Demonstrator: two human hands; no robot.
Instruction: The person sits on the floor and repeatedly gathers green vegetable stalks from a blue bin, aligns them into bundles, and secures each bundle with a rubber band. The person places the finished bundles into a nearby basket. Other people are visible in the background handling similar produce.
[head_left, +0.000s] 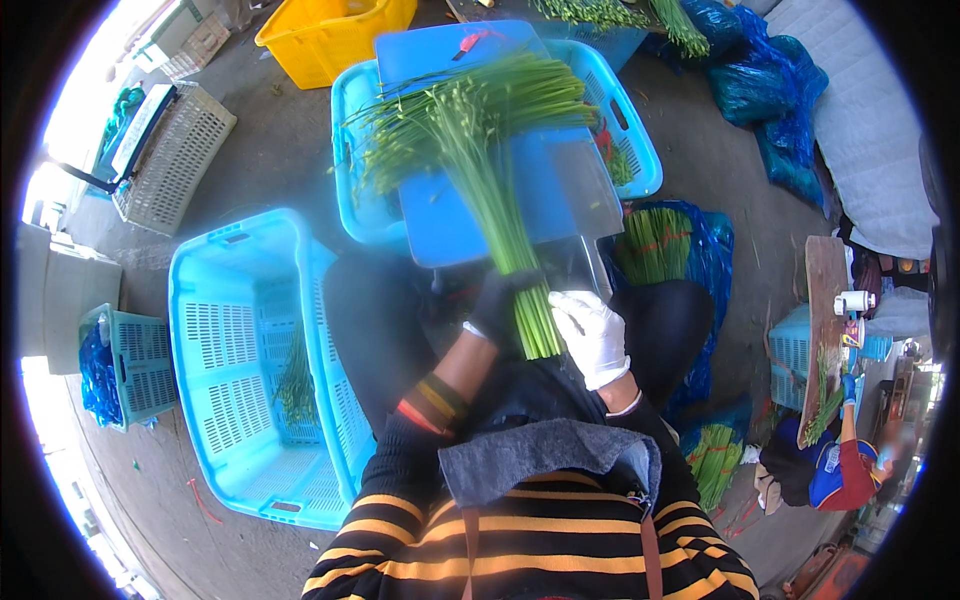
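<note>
My left hand (504, 304), in a black glove, grips a bunch of green flowering chive stems (491, 202) near its cut ends. The budded tips point away from me, over a blue board (461, 217). My right hand (592, 334), in a white glove, is beside the stem ends with its fingers curled; whether it pinches any stem is unclear. Across the board lies a loose heap of the same stems (540, 94). A broad grey metal plate (581, 184) covers the board's right side. At the far end rests a small red-handled tool (469, 43).
Under the board stands a light-blue crate (649, 161). Another blue crate (225, 262) on my left holds a few stems. Tied bundles (652, 240) lie on blue plastic at right. A yellow crate (300, 45) is beyond. A co-worker (844, 469) sits far right beside a wooden plank (821, 300).
</note>
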